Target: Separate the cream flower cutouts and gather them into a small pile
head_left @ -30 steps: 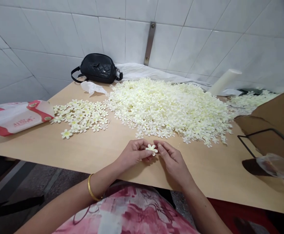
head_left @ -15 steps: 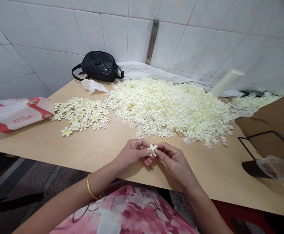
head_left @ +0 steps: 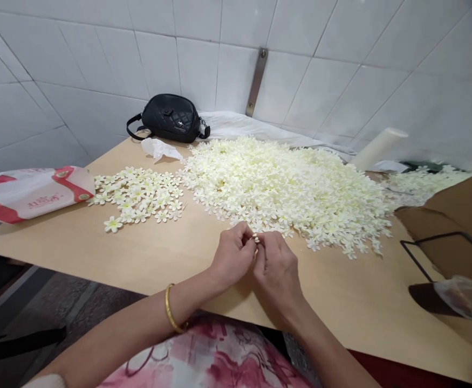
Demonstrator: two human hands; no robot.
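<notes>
Between my fingertips is a small white artificial flower [head_left: 255, 238], mostly hidden by the fingers. My left hand [head_left: 234, 253] pinches it from the left, closed, with a gold bangle on the wrist. From the other side my right hand [head_left: 277, 264] is closed on the same flower, its knuckles turned up. Both hands are raised over the wooden table [head_left: 171, 264]. Just beyond them spreads a large heap of loose white flowers [head_left: 284, 183]. To the left lies a smaller, flatter group of flowers with yellow centres [head_left: 138, 194].
A red and white plastic packet [head_left: 37, 194] lies at the left edge. At the back are a black bag [head_left: 170, 118], crumpled tissue [head_left: 161, 149] and a white roll [head_left: 379, 149]. On the right stand a cardboard box [head_left: 454, 221] and a dark cup with plastic film [head_left: 428, 299].
Both hands have turned and closed tighter around the flower, whose open petals faced me before. The hands have lifted slightly, and the whole view has shifted a little.
</notes>
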